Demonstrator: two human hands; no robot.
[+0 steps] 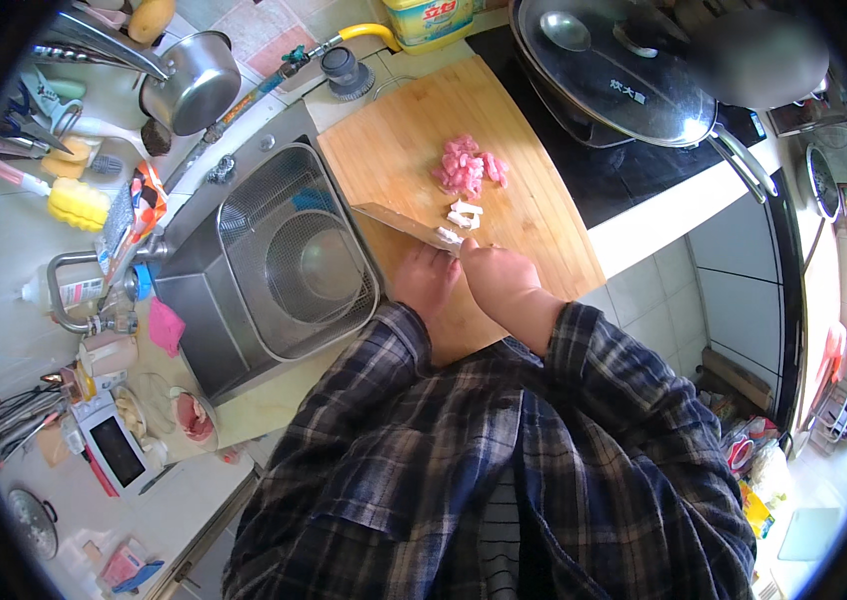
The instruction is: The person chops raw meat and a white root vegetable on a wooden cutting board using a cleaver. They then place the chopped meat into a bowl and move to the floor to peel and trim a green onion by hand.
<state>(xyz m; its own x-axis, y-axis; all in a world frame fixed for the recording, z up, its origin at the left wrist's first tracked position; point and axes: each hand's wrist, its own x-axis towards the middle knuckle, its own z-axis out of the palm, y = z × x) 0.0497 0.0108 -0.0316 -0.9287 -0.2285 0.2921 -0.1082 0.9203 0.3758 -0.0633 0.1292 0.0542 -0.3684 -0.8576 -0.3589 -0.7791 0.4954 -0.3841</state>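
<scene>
A wooden cutting board (536, 187) lies before me. My right hand (498, 277) grips a cleaver-type kitchen knife (401, 223), whose broad blade points up and left across the board. Just below the blade, my left hand (427, 281) rests on the board with its fingers close together by the knife; whether it holds something is hidden. Small white pieces of food (449, 235) lie against the blade near the fingertips. More white pieces (465, 214) sit a little above them. Farther up is a small heap of cut pink raw meat (465, 166).
A steel sink (202, 307) with a mesh basket (375, 281) adjoins the board's left side. To the upper right, a lidded pan (618, 90) stands on a black cooktop (618, 180). A bowl of pink meat (195, 416) stands on the counter at lower left.
</scene>
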